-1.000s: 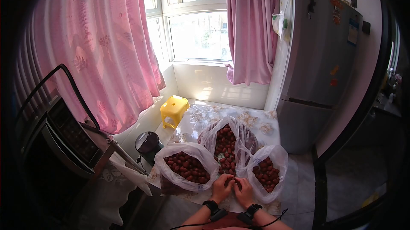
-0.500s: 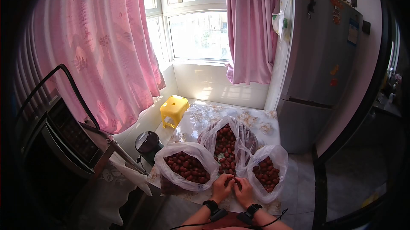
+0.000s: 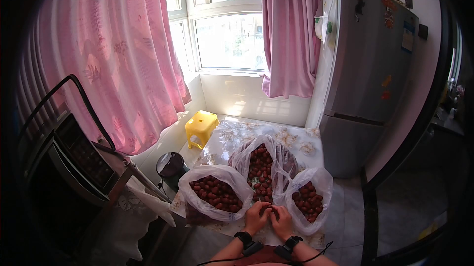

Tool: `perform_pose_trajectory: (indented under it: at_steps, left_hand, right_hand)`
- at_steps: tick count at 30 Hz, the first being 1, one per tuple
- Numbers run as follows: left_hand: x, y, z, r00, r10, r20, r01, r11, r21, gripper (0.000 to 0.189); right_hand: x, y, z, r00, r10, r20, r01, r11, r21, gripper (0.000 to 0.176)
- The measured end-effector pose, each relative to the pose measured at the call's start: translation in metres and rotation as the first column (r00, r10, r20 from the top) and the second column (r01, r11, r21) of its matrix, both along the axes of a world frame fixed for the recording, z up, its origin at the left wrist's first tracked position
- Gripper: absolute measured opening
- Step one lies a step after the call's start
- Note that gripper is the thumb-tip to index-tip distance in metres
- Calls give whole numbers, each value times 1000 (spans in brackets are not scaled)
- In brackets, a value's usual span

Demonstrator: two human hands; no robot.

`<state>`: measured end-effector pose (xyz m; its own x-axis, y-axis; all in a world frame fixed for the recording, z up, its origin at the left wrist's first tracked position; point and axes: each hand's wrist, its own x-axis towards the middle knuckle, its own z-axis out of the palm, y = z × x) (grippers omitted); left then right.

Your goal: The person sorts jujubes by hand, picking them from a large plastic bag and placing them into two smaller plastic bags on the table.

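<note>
My left hand (image 3: 256, 217) and my right hand (image 3: 282, 222) meet at the table's near side, fingers curled and fingertips together. A small dark red date shows partly between them, mostly hidden by the fingers. Just beyond my hands, a clear plastic bag (image 3: 240, 160) lies open with a heap of red dates (image 3: 261, 163) spilling towards me. To the left stands a white plastic bag (image 3: 190, 182) full of dates (image 3: 216, 193). Beside my right hand, a smaller white bag (image 3: 323, 179) holds more dates (image 3: 307, 202).
The bags rest on a table with a flowered cloth (image 3: 308, 142). A yellow stool (image 3: 201, 123) and a dark bin (image 3: 171, 165) are beyond its left side. A microwave-like appliance (image 3: 81, 155) stands at left, a grey fridge (image 3: 368, 68) at right.
</note>
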<state>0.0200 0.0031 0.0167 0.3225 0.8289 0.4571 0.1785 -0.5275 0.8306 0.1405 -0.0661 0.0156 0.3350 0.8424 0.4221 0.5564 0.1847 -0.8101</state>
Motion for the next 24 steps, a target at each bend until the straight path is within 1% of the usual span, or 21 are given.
perform_pose_trajectory:
  at_steps: [8, 11, 14, 16, 17, 19, 23, 24]
  left_hand:
    - [0, -1, 0, 1000, -1, 17, 1, 1000, -15, 18]
    - [1, 1, -4, 1000, 7, 3, -7, 1000, 1, 17]
    - [0, 1, -7, 1000, -1, 7, 2, 1000, -32, 18]
    - [1, 1, -7, 997, 23, 68, -18, 996, -82, 20]
    - [1, 1, -7, 997, 26, 66, -21, 996, -82, 20]
    - [1, 2, -6, 988, 34, 151, -23, 997, -75, 21]
    - [-6, -20, 32, 984, 1, 176, 4, 1000, -25, 20]
    - [-8, -23, 41, 979, -26, 202, 20, 999, 30, 22]
  right_hand:
    - [0, -1, 3, 1000, 1, -9, -1, 1000, -9, 25]
    - [1, 1, -3, 1000, -4, 19, 3, 1000, 16, 24]
    - [2, 2, -5, 998, 13, 55, -14, 1000, 21, 28]
    - [1, 2, -4, 999, 36, 0, -36, 999, -22, 32]
    - [0, 2, -6, 999, 39, -2, -39, 999, -22, 32]
    - [1, 3, -10, 1000, 26, 12, -25, 999, -34, 34]
    - [1, 2, -13, 999, 5, 53, -4, 1000, -7, 30]
    - [1, 2, -12, 999, 12, 42, -12, 1000, 4, 30]
